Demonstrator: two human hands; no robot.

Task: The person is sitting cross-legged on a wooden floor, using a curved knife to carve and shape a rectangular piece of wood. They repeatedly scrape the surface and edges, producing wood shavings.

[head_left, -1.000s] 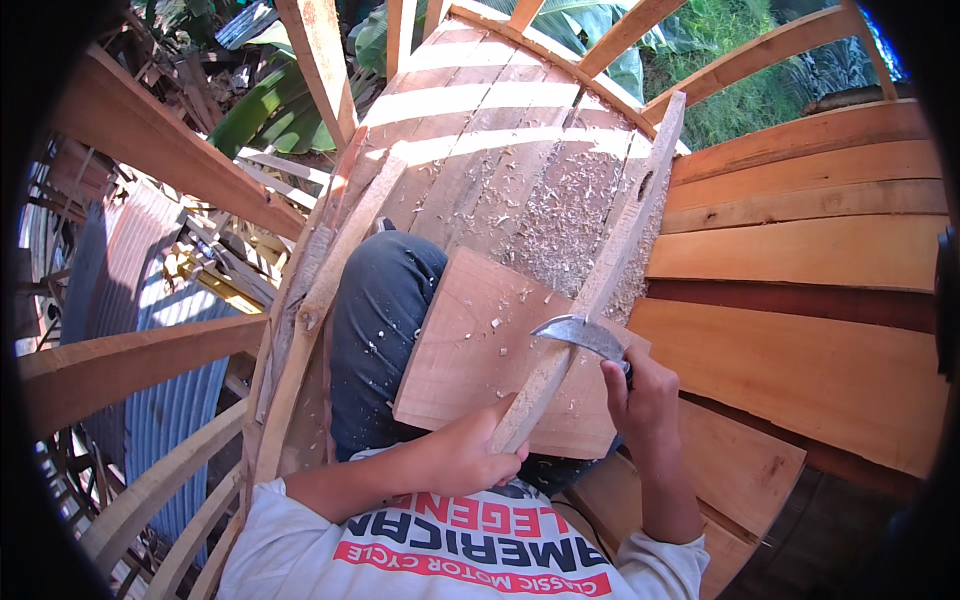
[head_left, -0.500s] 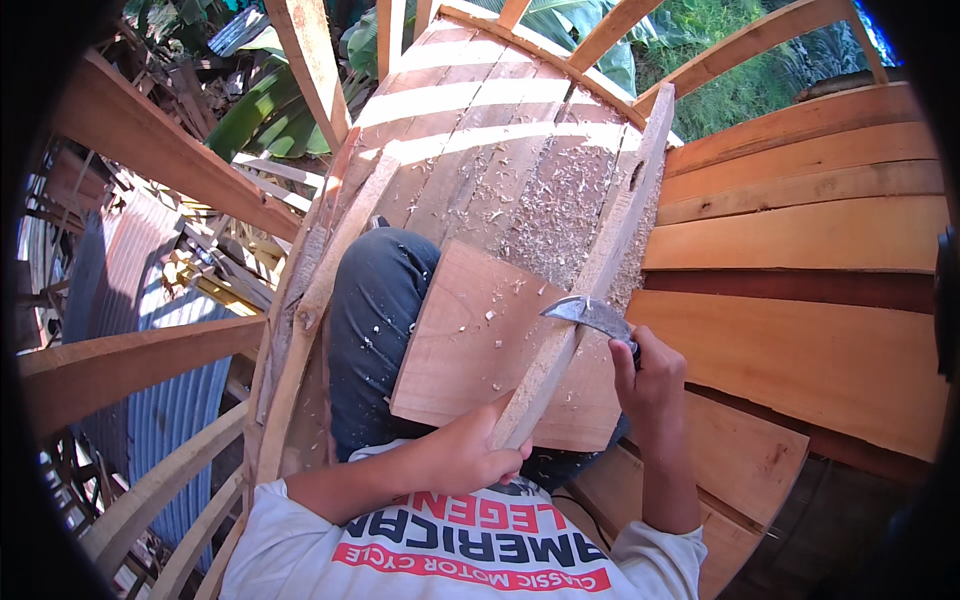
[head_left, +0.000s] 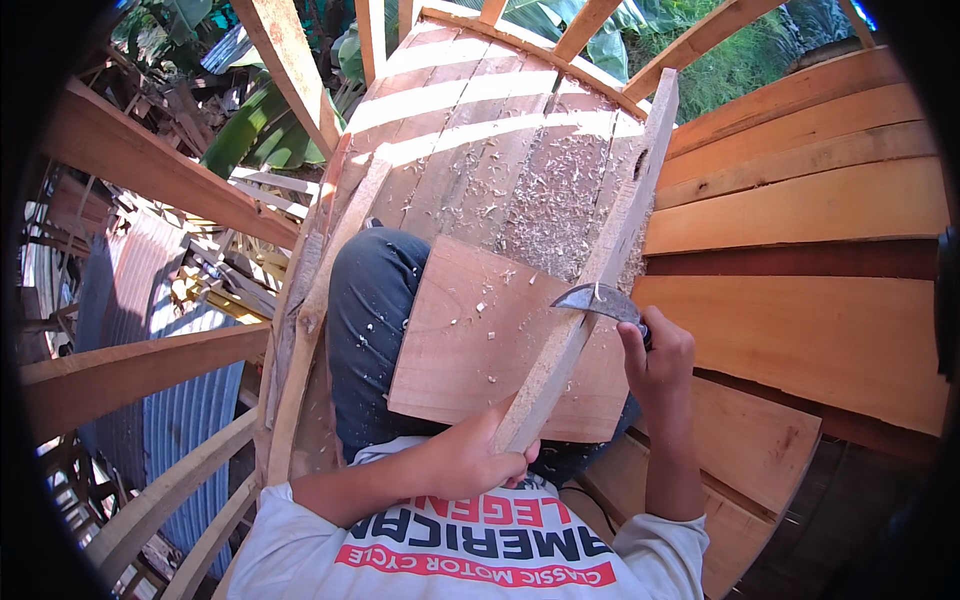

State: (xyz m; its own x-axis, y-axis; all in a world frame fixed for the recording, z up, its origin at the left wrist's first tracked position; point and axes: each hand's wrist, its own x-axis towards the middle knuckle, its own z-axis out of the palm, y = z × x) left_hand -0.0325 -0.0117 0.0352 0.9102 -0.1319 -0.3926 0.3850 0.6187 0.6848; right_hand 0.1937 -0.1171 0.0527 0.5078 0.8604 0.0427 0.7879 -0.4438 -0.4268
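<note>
A long wooden batten (head_left: 618, 233) runs from my lap up toward the far right. My left hand (head_left: 503, 460) is closed round its near end. In my right hand (head_left: 661, 358) is the dark handle of a curved knife (head_left: 606, 302), its sickle-like blade lying across the batten's upper face, tip to the left. A small curl of wood stands by the blade. Beneath the batten a flat wooden board (head_left: 462, 340) lies over my lap, dotted with several shavings.
Wood shavings (head_left: 566, 205) cover the plank floor (head_left: 437, 125) ahead. Stacked planks (head_left: 800, 320) stand close on the right. A wooden frame rail (head_left: 335, 250) runs along the left, with corrugated metal sheets (head_left: 185, 410) and scrap wood outside it. Greenery lies beyond the far edge.
The knife and my right hand have shifted slightly right. Shavings on the board lie in somewhat different spots, and the whole view has tilted a little.
</note>
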